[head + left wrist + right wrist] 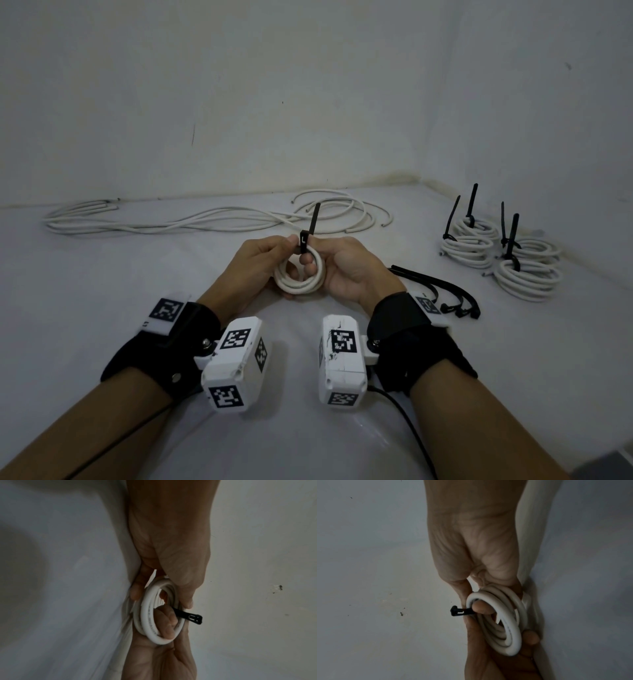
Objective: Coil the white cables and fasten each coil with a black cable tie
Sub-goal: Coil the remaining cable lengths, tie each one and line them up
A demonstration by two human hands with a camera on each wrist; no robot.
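both hands' grip (260, 265) (346, 270) around white coil (301, 284), black tie (310, 226) upright

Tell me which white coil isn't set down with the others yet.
The coil held between both hands, left hand and right hand; the four tied coils lie far right.

Between my hands I hold a small white coil (300, 277) of several round loops, raised off the tabletop. A black cable tie (306, 240) wraps its far edge, head at the top and tail sticking up. Beyond it, loose white cables (212, 219) sprawl along the wall. To my right stand four finished coils (498, 255), each tied in black, and spare black ties (442, 291) lie near my right wrist.
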